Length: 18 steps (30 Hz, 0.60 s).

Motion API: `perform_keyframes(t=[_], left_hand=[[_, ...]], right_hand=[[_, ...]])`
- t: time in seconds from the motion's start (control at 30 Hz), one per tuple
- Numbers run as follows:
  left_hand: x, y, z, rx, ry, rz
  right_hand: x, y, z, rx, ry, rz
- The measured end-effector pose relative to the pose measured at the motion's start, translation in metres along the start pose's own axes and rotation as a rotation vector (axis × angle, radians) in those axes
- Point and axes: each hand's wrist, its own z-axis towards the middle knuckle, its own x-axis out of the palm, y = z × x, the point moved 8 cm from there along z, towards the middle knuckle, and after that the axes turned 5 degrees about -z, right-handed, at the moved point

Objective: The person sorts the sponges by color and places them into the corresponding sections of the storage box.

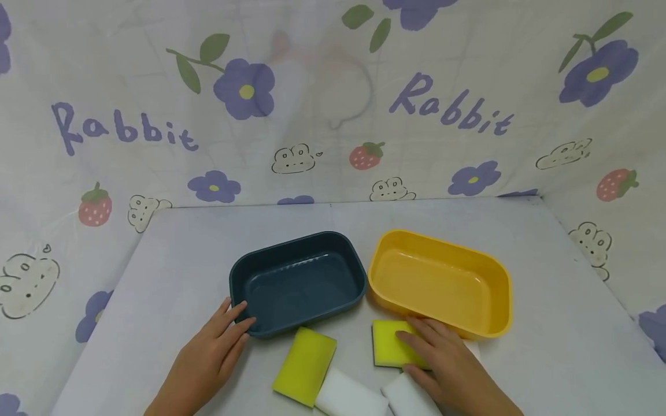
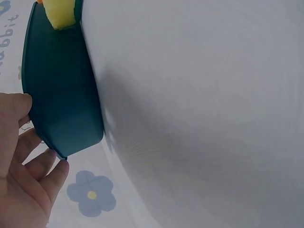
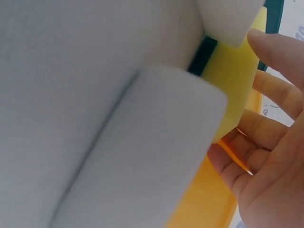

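My left hand [image 1: 208, 346] grasps the dark teal tub [image 1: 299, 289] by its near-left corner, thumb outside the rim and fingertips over it, on a pale worktop [image 1: 182, 260]. My right hand [image 1: 447, 361] spans the right-hand sponge [image 1: 385, 344], one of two yellow sponges with dark undersides, in front of the teal tub and to its right; my fingers touch it, but I cannot tell whether they grip it or merely rest there. The left-hand sponge [image 1: 307, 367] lies just in front of the teal tub. Three white blocks sit farther forward and rightward of that tub: the left block [image 1: 351, 396], the middle block [image 1: 411, 396] and the right block [image 1: 472, 348], mostly behind my hand. The second of two tubs, the yellow tub [image 1: 442, 283], stands immediately right of the teal one. Beyond it hangs a backdrop [image 1: 333, 104] reading "Rabbit" twice.
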Motion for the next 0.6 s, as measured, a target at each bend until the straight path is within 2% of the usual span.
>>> perform_keyframes(t=[0.17,0.33,0.6], left_hand=[[0.002,0.0027,-0.0004,-0.031,0.012,-0.009],[0.0026,0.0042,-0.0009,-0.07,0.021,-0.033],[0.0007,0.0032,0.001,-0.088,0.006,-0.044]], right_hand=[[0.0033,0.0011,0.0015,0.011,0.026,0.006],[0.0019,0.0033,0.0028,-0.008,0.009,0.001],[0.003,0.003,0.0033,0.013,0.022,0.049]])
